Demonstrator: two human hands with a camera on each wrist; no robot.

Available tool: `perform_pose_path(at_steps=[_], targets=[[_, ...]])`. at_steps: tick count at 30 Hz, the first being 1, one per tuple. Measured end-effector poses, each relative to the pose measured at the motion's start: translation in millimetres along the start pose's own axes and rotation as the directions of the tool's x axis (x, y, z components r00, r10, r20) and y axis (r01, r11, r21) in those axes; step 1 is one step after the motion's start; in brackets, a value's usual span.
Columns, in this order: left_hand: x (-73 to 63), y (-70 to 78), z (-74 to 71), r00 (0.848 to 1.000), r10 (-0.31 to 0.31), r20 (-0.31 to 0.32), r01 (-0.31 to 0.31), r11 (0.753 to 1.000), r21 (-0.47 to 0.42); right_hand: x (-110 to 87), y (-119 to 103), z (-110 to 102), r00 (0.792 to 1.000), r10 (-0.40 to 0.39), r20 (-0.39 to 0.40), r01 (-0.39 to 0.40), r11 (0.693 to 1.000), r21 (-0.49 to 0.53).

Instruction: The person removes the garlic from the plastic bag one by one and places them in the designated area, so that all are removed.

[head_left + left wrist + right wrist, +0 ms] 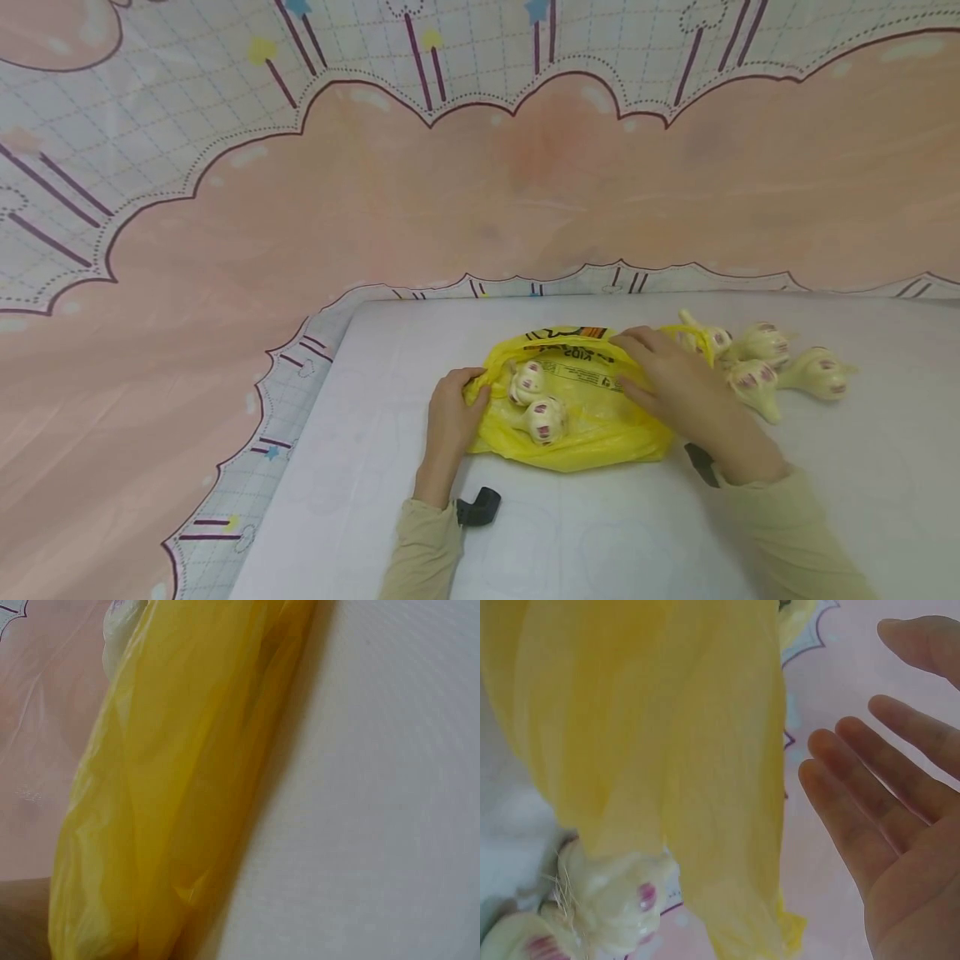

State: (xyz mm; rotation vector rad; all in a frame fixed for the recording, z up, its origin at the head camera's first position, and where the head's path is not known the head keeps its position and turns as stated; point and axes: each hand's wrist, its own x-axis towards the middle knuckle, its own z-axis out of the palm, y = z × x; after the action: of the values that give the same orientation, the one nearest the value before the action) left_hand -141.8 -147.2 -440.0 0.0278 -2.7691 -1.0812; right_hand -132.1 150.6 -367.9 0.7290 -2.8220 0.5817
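Head view: the left hand (452,408) pinches the left rim of one yellow bag (592,446); the right hand (675,379), fingers extended and grasping nothing, is by its right side. The bag lies on the table (600,533), long axis running left to right, mouth facing up. Two pale bulbs (546,421) sit inside; at least four loose bulbs (817,373) cluster to its right.

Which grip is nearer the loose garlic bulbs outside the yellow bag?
Right: the right grip is at the right side of the yellow plastic bag, beside the garlic bulbs; the left grip holds the bag's left edge, farther away.
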Motion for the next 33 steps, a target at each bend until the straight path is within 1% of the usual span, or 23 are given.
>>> perform_pose_path(at_steps=[4, 10, 17, 25, 30, 33], targets=[[0.3, -0.7, 0.7, 1.000, 0.001, 0.000, -0.001, 1.000, -0.001, 2.4, -2.7, 5.3, 1.000, -0.015, 0.002, 0.015, 1.000, 0.010], [0.6, -1.5, 2.0, 1.000, 0.002, -0.003, -0.002, 1.000, -0.002, 8.3, -10.1, 11.0, 1.000, -0.024, 0.013, 0.024, 1.000, -0.007], [1.0, -0.3, 2.0, 1.000, 0.018, -0.007, -0.018, 1.000, 0.012, 11.5, -18.0, 18.0, 0.998, -0.062, 0.002, 0.062, 0.998, 0.027], [1.6, 0.3, 2.1, 1.000, 0.006, -0.001, -0.006, 1.000, 0.004, 12.9, -28.0, 26.1, 0.996, -0.091, 0.012, 0.091, 0.996, 0.013], [1.4, -1.3, 2.2, 1.000, -0.001, -0.003, 0.001, 1.000, 0.006, 13.2, -35.0, 29.3, 0.995, -0.099, 0.010, 0.099, 0.995, 0.026], [1.7, -1.8, 2.1, 1.000, -0.001, -0.004, 0.001, 1.000, 0.011, 12.8, -38.6, 31.3, 0.993, -0.117, 0.001, 0.116, 0.992, 0.053]])
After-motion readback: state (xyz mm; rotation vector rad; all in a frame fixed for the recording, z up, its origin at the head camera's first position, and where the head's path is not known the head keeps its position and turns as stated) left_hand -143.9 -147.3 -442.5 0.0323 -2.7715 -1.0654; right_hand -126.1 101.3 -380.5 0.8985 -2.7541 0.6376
